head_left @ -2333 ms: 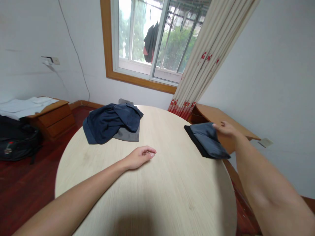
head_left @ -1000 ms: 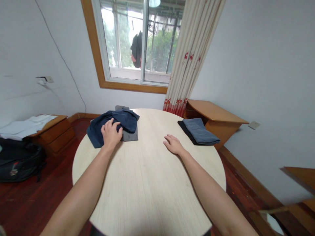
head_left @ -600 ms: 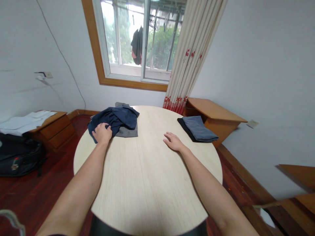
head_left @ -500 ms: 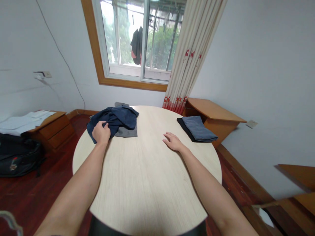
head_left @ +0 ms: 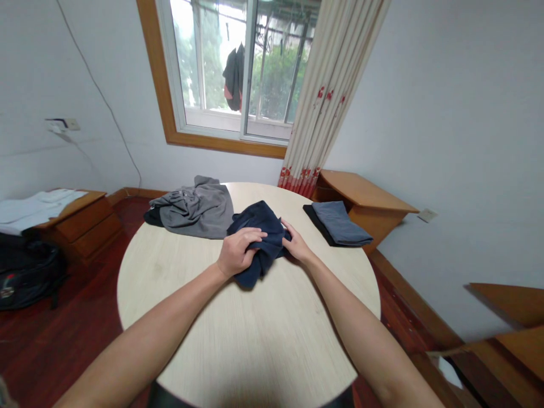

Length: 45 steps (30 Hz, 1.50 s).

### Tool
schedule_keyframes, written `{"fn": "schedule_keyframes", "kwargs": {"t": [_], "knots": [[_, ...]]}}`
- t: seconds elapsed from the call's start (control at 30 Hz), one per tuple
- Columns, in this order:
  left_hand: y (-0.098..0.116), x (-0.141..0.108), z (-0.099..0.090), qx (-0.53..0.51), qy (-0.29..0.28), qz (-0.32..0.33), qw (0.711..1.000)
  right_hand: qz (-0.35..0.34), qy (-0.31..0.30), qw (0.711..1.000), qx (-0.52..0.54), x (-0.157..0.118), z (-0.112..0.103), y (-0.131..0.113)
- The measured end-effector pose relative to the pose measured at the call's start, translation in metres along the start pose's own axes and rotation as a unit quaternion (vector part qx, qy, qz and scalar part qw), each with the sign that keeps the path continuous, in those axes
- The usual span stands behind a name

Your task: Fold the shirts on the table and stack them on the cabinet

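A crumpled navy blue garment [head_left: 263, 226] is bunched at the middle of the round table [head_left: 263, 334]. Its exact kind cannot be made out in this heap. My left hand [head_left: 243, 249] grips its near left side, fingers curled over the cloth. At the right edge of the cloth is my right hand [head_left: 295, 243], with thumb and fingers closing on the fabric. To the left, a rumpled grey garment [head_left: 204, 209] lies with a bit of black cloth [head_left: 153, 216] under its left end. On the right sits folded blue-grey cloth [head_left: 342, 222] over folded black cloth [head_left: 317, 221].
Behind the table's right side stands a wooden desk [head_left: 365, 192], beside a patterned curtain [head_left: 335, 90]. At left are a small wooden cabinet [head_left: 93, 226] with papers on top and a black bag [head_left: 29, 272] on the floor. A window [head_left: 242, 73] is ahead.
My left hand has brought the navy garment from the left pile to the table's middle, uncovering the grey garment. My right hand has closed from an open pose onto the cloth.
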State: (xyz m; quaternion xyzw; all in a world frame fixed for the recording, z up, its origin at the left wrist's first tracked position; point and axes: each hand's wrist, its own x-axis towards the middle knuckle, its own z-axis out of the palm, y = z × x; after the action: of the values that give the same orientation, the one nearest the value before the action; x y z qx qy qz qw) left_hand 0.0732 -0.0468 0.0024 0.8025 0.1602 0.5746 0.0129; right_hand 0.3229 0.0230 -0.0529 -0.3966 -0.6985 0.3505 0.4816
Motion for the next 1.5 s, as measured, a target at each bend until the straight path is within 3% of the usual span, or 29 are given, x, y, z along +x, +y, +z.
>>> {"fn": "schedule_keyframes", "kwargs": {"t": [0.1, 0.23, 0.37, 0.63, 0.8, 0.93, 1.13, 1.27, 1.37, 1.5], "knots": [[-0.016, -0.004, -0.011, -0.004, -0.08, -0.041, 0.996, 0.014, -0.008, 1.0, 0.014, -0.001, 0.002, -0.006], [-0.037, -0.012, -0.02, 0.032, -0.157, -0.153, 0.975, 0.053, -0.034, 0.998, 0.03, -0.002, 0.005, -0.008], [-0.051, -0.02, -0.021, 0.026, -0.176, -0.24, 0.954, 0.053, -0.021, 0.998, 0.029, -0.002, 0.007, -0.011], [-0.052, -0.019, -0.022, -0.048, -0.175, -0.308, 0.934, 0.075, -0.006, 0.996, 0.037, -0.003, 0.006, -0.015], [-0.055, -0.022, -0.019, -0.07, -0.19, -0.326, 0.923, 0.092, 0.028, 0.994, 0.044, -0.002, 0.002, -0.013], [-0.057, -0.023, -0.019, -0.031, -0.186, -0.286, 0.94, 0.089, 0.043, 0.994, 0.045, -0.001, 0.0, -0.016], [-0.049, -0.02, -0.018, -0.043, -0.192, -0.259, 0.946, 0.058, 0.012, 0.997, 0.051, -0.003, 0.005, -0.029], [-0.034, -0.015, -0.015, -0.053, -0.158, -0.278, 0.946, 0.04, -0.022, 0.997, 0.063, -0.006, 0.011, -0.034], [-0.018, -0.009, -0.014, -0.018, -0.069, -0.288, 0.955, 0.039, -0.015, 0.998, 0.047, -0.007, 0.013, -0.035], [-0.001, 0.0, -0.014, 0.063, 0.037, -0.253, 0.965, 0.043, 0.015, 0.999, 0.022, -0.006, 0.008, -0.032]]}}
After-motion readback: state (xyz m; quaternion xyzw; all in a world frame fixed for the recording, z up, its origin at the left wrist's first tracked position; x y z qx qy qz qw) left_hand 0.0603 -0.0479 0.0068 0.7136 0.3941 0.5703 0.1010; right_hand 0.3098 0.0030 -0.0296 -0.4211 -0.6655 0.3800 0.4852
